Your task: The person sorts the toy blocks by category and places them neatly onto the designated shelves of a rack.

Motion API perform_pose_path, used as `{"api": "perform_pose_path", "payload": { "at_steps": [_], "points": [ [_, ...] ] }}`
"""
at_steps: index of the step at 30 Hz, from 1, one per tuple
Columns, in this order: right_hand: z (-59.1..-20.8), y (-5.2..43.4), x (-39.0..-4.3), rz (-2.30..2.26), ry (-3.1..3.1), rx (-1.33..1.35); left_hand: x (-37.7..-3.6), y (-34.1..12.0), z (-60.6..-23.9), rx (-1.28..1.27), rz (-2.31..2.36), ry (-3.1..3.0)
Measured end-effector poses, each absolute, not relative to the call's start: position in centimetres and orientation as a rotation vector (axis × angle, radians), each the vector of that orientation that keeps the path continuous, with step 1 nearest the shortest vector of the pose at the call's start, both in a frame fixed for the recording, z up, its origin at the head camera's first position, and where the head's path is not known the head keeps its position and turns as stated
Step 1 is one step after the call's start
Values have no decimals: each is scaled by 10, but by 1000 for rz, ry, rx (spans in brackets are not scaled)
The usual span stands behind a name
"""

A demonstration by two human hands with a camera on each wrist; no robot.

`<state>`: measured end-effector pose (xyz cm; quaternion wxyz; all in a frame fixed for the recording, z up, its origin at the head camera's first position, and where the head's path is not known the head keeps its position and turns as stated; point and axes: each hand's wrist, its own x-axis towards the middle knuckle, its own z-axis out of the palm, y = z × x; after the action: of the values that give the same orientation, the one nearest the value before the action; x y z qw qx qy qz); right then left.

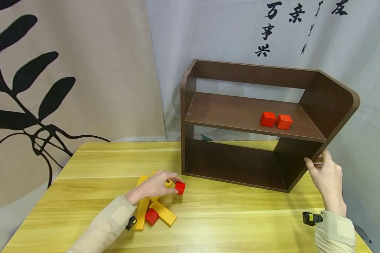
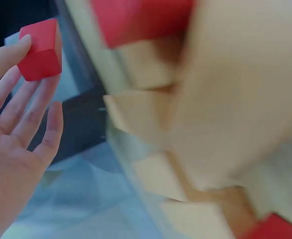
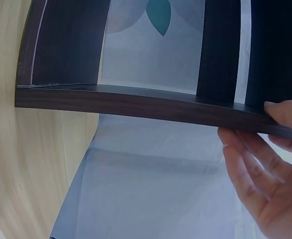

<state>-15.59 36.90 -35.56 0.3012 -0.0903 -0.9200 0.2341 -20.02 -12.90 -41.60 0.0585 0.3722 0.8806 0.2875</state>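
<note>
Red cube [image 1: 179, 187] pinched in left hand [image 1: 152, 186], right hand [image 1: 327, 175] gripping shelf [image 1: 332, 102] holding two cubes [image 1: 276, 120]

Yellow wooden bars [image 2: 185, 124] and a red wooden cube [image 2: 141, 17] are blurring across the left wrist view; the left hand [image 1: 152, 188] is partly hiding the pile.

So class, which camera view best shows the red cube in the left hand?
The left wrist view: the red cube fills the frame sharply, pinched by the left hand. The head view shows it small; the right wrist view misses it.
</note>
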Motion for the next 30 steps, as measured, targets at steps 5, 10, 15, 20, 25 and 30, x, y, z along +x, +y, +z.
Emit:
{"api": "perform_pose_path", "payload": {
  "at_steps": [5,10,15,20,25,30],
  "points": [
    [-357,367,-158,619,-2413,-268,-202,-110,-396,1211,957,2723],
    [-359,365,-160,627,-2398,-294,-205,-91,-375,1316,1074,2765],
    [-358,365,-159,629,-2386,-313,-206,-72,-356,1381,1164,2787],
    [-357,364,-159,631,-2387,-317,-207,-59,-339,1451,1250,2791],
    [-357,363,-158,639,-2397,-321,-208,-48,-324,1538,1330,2774],
    [-357,363,-157,639,-2407,-329,-210,-39,-309,1627,1372,2779]
  ]
}}
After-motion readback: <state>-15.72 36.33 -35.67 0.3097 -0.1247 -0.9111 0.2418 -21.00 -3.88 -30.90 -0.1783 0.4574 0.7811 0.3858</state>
